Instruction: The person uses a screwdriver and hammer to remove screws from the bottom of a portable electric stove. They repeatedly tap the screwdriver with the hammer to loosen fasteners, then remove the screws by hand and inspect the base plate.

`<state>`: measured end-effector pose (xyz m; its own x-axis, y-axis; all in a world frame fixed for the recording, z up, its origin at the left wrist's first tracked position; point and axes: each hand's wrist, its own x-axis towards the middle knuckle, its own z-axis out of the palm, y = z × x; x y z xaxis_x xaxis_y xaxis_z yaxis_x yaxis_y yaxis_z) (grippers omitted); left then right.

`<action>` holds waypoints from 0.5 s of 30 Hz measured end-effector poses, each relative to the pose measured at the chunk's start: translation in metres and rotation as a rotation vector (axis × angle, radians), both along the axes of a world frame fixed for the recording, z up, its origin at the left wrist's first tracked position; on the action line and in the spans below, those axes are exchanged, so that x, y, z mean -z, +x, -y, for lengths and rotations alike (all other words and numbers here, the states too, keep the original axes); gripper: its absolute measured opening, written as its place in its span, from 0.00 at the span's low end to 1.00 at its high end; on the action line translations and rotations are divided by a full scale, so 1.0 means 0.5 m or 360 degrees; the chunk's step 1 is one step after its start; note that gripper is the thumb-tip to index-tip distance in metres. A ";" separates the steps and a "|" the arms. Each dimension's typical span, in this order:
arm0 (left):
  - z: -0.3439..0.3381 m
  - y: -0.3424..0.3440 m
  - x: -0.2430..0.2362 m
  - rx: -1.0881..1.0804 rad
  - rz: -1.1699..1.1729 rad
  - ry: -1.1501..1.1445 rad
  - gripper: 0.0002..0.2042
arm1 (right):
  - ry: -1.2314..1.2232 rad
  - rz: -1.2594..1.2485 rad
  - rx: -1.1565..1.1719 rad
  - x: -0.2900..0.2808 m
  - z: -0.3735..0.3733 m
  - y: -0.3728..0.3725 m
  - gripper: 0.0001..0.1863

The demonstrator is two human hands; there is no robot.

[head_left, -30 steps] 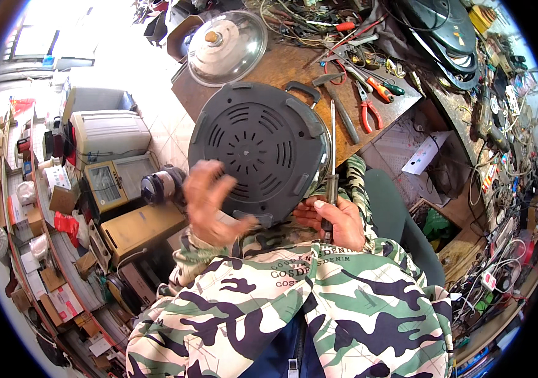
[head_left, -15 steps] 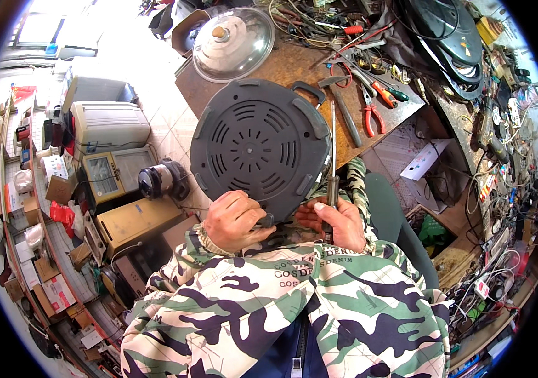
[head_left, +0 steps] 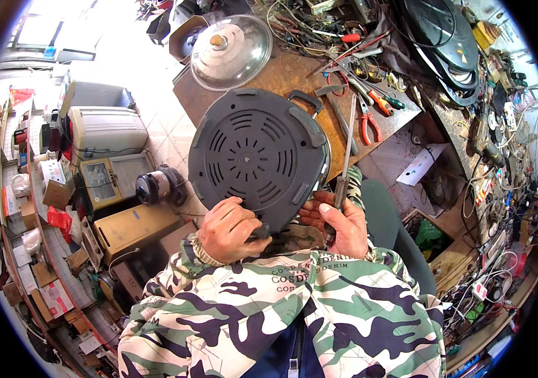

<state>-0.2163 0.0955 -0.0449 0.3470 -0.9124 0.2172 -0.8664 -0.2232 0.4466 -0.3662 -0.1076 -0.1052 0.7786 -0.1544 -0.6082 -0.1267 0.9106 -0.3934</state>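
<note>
An upturned electric pot (head_left: 246, 159) shows its round dark grey base, with vent slots and raised feet, tilted against the table's near edge. A black side handle (head_left: 305, 99) sticks out at its far right. My left hand (head_left: 231, 232) is closed at the pot's near rim, its fingers curled beside a small dark knob-like part. My right hand (head_left: 343, 220) is at the near right rim, closed round the handle of a screwdriver (head_left: 349, 135). The long shaft points away over the table, beside the pot. Some right fingertips are hidden near the rim.
On the brown table (head_left: 196, 94) are a glass lid (head_left: 231, 53), a hammer (head_left: 344, 123), red-handled pliers (head_left: 369, 123) and an orange-handled tool (head_left: 381, 103). Tangled cables and tools lie behind. Boxes and appliances (head_left: 108, 129) stand on the left.
The screwdriver's shaft has tipped to the right, and the right thumb now lies across its handle. The pot sits slightly lower and further left in view; the left hand keeps its place at the rim.
</note>
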 end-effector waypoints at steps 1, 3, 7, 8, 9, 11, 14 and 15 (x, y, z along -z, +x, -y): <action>0.000 0.000 -0.003 -0.0013 0.0005 -0.0006 0.17 | -0.0006 -0.0004 -0.0001 -0.007 0.002 0.004 0.22; 0.001 0.000 -0.005 -0.0031 0.0010 -0.0028 0.17 | -0.0008 0.0003 -0.0014 -0.010 0.006 0.009 0.22; -0.001 -0.004 0.006 -0.0079 0.0049 -0.0101 0.17 | -0.0009 0.0050 -0.0012 -0.019 0.012 0.021 0.19; 0.001 -0.005 0.008 -0.0082 0.0056 -0.0110 0.17 | -0.0048 0.0042 -0.0010 -0.015 0.013 0.023 0.19; 0.004 -0.007 0.010 -0.0080 0.0065 -0.0118 0.18 | -0.0086 0.0036 -0.0001 -0.011 0.015 0.022 0.18; 0.004 -0.008 0.022 -0.0076 0.0085 -0.0149 0.21 | -0.0117 0.0019 0.0046 -0.013 0.017 0.027 0.17; 0.000 -0.008 0.013 -0.0224 0.0150 -0.0064 0.24 | -0.0093 -0.0001 -0.0032 -0.007 0.025 0.030 0.17; -0.004 -0.008 0.012 -0.0271 0.0171 -0.0034 0.25 | -0.0092 0.0006 -0.0027 -0.014 0.026 0.033 0.17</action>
